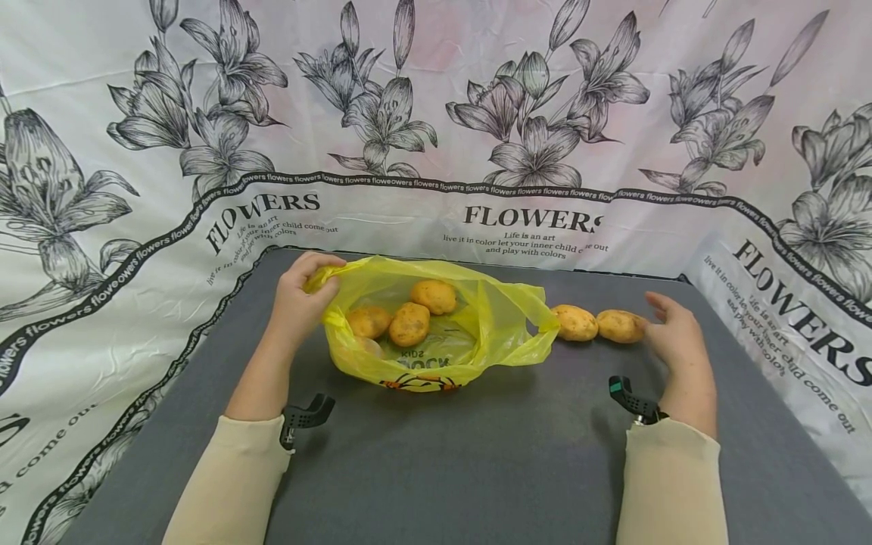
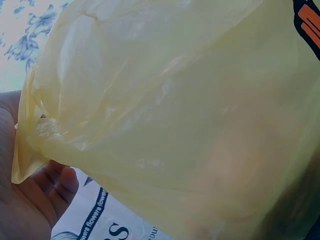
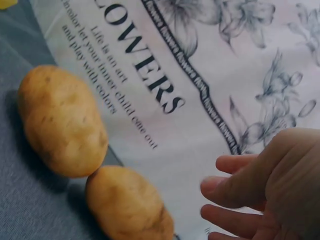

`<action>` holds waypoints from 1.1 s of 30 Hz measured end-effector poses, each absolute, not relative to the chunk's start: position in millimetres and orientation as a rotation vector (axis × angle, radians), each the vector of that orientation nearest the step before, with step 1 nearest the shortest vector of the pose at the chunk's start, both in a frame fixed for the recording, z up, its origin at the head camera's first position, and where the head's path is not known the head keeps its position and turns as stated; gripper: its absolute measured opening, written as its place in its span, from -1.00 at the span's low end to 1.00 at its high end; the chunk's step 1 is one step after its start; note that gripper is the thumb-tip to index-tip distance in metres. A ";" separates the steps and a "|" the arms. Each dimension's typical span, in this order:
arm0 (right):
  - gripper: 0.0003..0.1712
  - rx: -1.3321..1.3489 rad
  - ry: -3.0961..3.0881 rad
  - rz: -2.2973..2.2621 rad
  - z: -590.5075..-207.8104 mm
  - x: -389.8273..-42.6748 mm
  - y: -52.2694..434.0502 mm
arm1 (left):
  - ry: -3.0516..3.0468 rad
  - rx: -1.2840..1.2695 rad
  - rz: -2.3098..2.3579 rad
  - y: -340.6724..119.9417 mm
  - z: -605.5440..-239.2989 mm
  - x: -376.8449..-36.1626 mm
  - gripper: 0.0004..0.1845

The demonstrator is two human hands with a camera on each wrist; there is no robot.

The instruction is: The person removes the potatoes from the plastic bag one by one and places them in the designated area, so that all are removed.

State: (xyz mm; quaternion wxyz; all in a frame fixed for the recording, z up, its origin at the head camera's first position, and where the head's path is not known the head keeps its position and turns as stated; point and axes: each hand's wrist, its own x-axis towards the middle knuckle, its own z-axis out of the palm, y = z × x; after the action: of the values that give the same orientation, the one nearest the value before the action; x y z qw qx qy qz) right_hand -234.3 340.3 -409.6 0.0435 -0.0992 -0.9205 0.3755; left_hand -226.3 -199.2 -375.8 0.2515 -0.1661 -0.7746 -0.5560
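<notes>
A yellow plastic bag (image 1: 436,333) lies on the grey counter (image 1: 477,454), a bit left of the middle, with its mouth open. The left hand (image 1: 300,299) is at the left side of the bag, and its fingers (image 2: 60,187) are curled round the bag's edge and pinch it, holding the mouth up. Inside the bag lie three potatoes (image 1: 409,324), close together. Two more potatoes sit on the counter just right of the bag, touching end to end: the left potato (image 1: 575,322) is next to the bag's handle, and the right potato (image 1: 620,326) is next to the right hand (image 1: 677,337). The right hand's fingers (image 3: 235,192) are spread and loose, very near the right potato, holding nothing. A white cloth with grey flowers (image 1: 436,113) hangs behind the counter and on both sides.
</notes>
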 end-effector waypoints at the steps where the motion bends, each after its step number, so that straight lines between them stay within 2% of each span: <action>1: -0.23 -0.289 -2.816 1.150 -407.0 -233.8 339.3 | -2.111 -0.451 -1.507 -199.4 -376.2 -226.9 -0.77; 8: -0.18 -0.157 -2.821 1.138 -393.2 -230.1 331.2 | -2.097 -0.461 -1.512 -199.1 -376.5 -227.5 -0.77; 15: -0.12 -0.061 -2.792 1.149 -381.5 -225.9 320.1 | -2.084 -0.461 -1.517 -209.2 -399.6 -252.3 -0.74; 21: -0.12 0.015 -2.734 1.248 -372.3 -221.7 307.9 | -2.082 -0.476 -1.512 -212.2 -403.2 -255.5 -0.75; 29: -0.14 0.103 -2.673 1.306 -363.1 -217.0 294.5 | -2.098 -0.470 -1.541 -198.0 -373.6 -226.1 -0.76; 33: -0.16 0.130 -2.664 1.299 -360.1 -215.3 289.9 | -2.103 -0.468 -1.547 -197.7 -373.1 -224.8 -0.76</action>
State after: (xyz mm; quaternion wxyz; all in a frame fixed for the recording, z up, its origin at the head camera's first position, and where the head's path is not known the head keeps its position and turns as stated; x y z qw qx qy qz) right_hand -215.3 289.9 -360.1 0.0872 0.0437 -0.8945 0.4362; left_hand -224.8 -197.7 -373.1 0.2422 -0.1713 -0.7692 -0.5660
